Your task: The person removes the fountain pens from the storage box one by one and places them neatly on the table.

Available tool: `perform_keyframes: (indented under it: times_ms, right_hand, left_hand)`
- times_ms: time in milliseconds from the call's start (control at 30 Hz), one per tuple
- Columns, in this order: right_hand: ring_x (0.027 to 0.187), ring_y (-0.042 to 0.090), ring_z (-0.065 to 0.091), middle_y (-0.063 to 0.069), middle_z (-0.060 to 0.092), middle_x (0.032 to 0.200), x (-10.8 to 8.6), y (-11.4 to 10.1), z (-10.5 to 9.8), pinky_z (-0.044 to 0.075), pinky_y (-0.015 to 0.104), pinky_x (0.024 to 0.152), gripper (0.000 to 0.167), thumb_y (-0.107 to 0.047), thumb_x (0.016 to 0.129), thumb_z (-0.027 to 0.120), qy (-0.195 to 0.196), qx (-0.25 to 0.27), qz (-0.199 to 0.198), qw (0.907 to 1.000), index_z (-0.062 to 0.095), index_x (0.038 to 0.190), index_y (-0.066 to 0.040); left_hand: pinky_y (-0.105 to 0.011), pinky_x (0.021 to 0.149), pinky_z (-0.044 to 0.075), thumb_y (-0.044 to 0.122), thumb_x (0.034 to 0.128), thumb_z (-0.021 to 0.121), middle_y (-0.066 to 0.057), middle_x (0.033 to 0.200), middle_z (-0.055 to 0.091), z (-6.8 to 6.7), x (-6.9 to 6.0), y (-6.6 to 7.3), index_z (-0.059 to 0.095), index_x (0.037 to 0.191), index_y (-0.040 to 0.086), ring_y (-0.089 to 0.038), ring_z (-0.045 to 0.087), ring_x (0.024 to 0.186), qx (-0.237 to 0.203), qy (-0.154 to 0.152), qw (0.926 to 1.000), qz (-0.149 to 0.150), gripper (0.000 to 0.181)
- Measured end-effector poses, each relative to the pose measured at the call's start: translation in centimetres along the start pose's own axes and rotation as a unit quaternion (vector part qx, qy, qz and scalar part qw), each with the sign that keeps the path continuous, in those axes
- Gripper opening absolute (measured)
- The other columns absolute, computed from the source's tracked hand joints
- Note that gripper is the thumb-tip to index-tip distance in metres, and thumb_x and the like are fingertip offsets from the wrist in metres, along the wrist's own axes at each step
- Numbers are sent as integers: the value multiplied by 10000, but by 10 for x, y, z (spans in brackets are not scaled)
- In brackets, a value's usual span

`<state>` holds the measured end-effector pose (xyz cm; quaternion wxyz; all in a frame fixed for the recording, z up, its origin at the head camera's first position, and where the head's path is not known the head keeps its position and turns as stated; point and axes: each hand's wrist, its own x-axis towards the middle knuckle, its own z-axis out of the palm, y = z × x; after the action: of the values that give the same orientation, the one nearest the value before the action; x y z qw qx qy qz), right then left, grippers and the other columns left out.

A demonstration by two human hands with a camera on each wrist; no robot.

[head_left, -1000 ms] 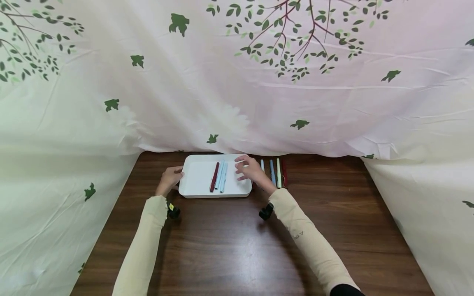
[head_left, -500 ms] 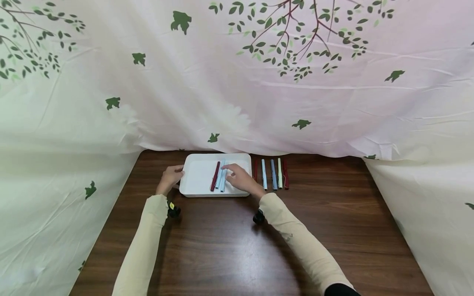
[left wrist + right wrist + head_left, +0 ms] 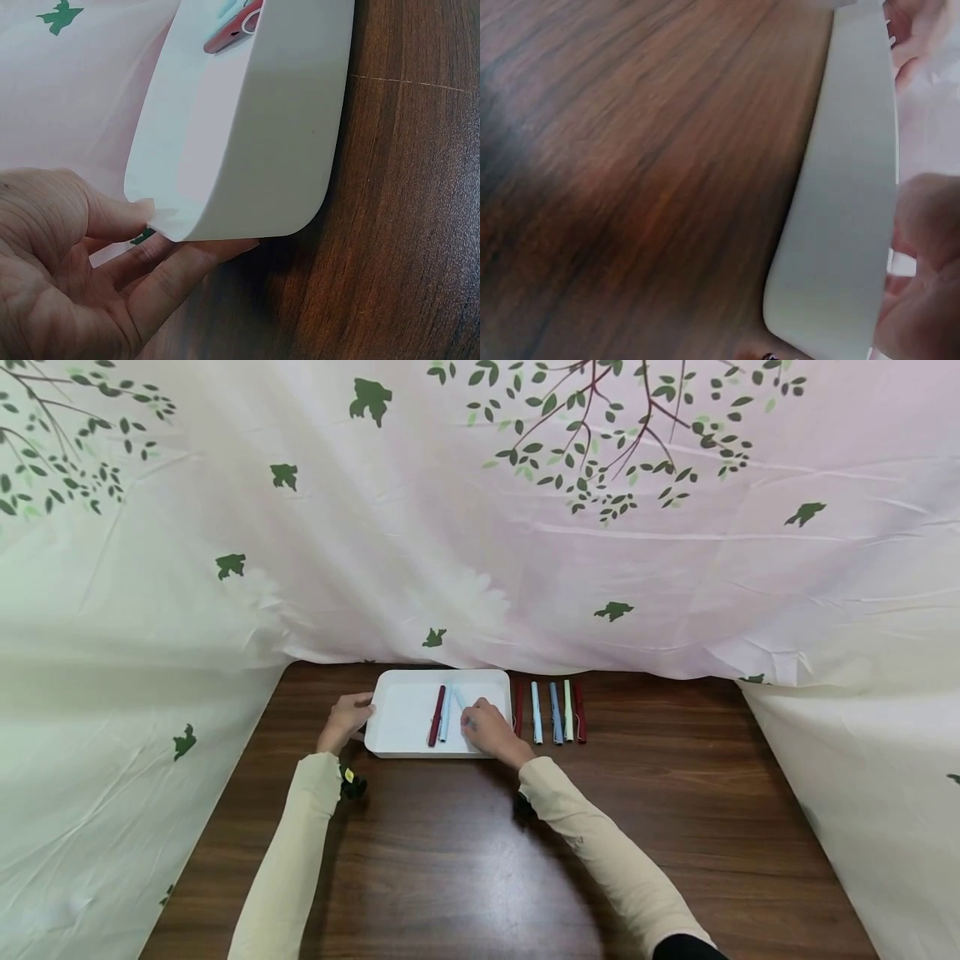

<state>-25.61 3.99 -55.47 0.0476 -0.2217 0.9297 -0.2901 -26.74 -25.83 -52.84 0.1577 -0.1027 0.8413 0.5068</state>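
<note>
A white tray (image 3: pixel 401 718) lies near the back of the table. My left hand (image 3: pixel 346 723) grips its left end; in the left wrist view the thumb is on the rim of the tray (image 3: pixel 285 142) and fingers lie against the outside. Over the tray's right part, my right hand (image 3: pixel 491 731) pinches a light blue pen (image 3: pixel 459 697), which slants and is partly hidden by the fingers. Beside it in the tray lie a dark red pen (image 3: pixel 437 717) and another light blue pen (image 3: pixel 446 715). The right wrist view catches only part of the right hand (image 3: pixel 928 262).
Right of the tray, several pens lie side by side on the dark wooden table (image 3: pixel 450 852): a dark red pen (image 3: pixel 518 708), a light blue pen (image 3: pixel 536 713), a blue pen (image 3: pixel 555 714), a pale green pen (image 3: pixel 567 710) and another dark red pen (image 3: pixel 580 713). A patterned curtain (image 3: pixel 480 568) hangs behind.
My right hand has moved left and down over the tray, taken hold of the right-hand light blue pen and shifted it rightward, away from the other two. My left hand stays on the tray.
</note>
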Motion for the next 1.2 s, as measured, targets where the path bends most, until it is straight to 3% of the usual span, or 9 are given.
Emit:
perform_keyframes:
  times_ms: [67, 167, 467, 600, 667, 767, 867, 1133, 1200]
  right_hand:
    - [881, 262, 546, 129, 592, 1039, 0, 1, 2, 498, 393, 804, 50, -90, 995, 707, 162, -81, 235, 9996, 714, 981, -42]
    - [795, 243, 516, 112, 564, 974, 0, 2, 2, 460, 359, 720, 130, -127, 969, 762, 267, -81, 612, 9977, 661, 965, -45]
    - [791, 252, 588, 115, 643, 903, 3, -2, -7, 485, 369, 705, 310, -105, 954, 769, 71, 144, 1401, 9900, 565, 1171, -18]
    - [808, 244, 592, 154, 689, 993, 3, 1, -12, 495, 355, 718, 323, -97, 957, 752, -20, 561, 1526, 9867, 583, 1212, 7]
    - [830, 254, 624, 196, 697, 1061, 3, 2, -14, 533, 355, 723, 318, -96, 954, 743, -81, 1020, 1613, 9816, 599, 1211, 23]
    - [855, 278, 683, 238, 680, 1106, 2, 3, -19, 601, 362, 721, 305, -87, 960, 715, -158, 1958, 1811, 9636, 612, 1215, 46]
    - [847, 299, 716, 244, 659, 1102, 1, 6, -25, 631, 378, 705, 291, -74, 965, 685, -194, 2929, 2073, 9332, 621, 1216, 56]
    - [963, 218, 726, 176, 748, 1154, 1, 11, -42, 624, 345, 811, 316, -126, 1000, 682, -360, 4377, 2599, 8600, 645, 1274, 27]
    - [994, 209, 725, 161, 760, 1189, -1, 11, -48, 621, 349, 848, 334, -131, 1012, 682, -434, 4587, 2645, 8472, 641, 1306, 23]
  left_hand:
    - [-451, 813, 628, 148, 1116, 433, -328, 1494, 512, 0, 0, 0, 384, 1597, -18, -444, 623, 1239, 1, -8, 10000, -11, 512]
    - [-442, 807, 627, 149, 1116, 432, -323, 1507, 501, 0, 1, 0, 379, 1601, -14, -442, 616, 1248, -3, -8, 10000, -70, 515]
    - [-432, 826, 620, 160, 1123, 428, -301, 1524, 493, 1, 2, 3, 373, 1611, 10, -426, 609, 1260, 11, 6, 9999, -141, 514]
    - [-436, 833, 617, 169, 1124, 429, -294, 1532, 489, 1, 1, 3, 372, 1614, 18, -417, 610, 1257, 34, 28, 9998, -174, 516]
    - [-437, 834, 617, 169, 1124, 429, -293, 1531, 491, 1, 0, 3, 377, 1612, 19, -416, 612, 1255, 50, 34, 9998, -178, 514]
    - [-443, 842, 617, 165, 1124, 428, -294, 1531, 492, 1, -1, 3, 378, 1611, 17, -420, 612, 1257, 43, 26, 9999, -134, 511]
    - [-449, 851, 615, 164, 1124, 429, -298, 1531, 491, 1, -2, 3, 378, 1610, 12, -424, 609, 1264, 42, 22, 9999, -95, 512]
    - [-453, 853, 613, 159, 1121, 424, -304, 1520, 498, 1, -3, 2, 384, 1603, 1, -429, 610, 1256, 101, 70, 9999, -35, 509]
    - [-450, 851, 613, 157, 1120, 421, -305, 1519, 498, 1, -2, 3, 385, 1603, -1, -429, 611, 1257, 95, 69, 9999, -32, 509]
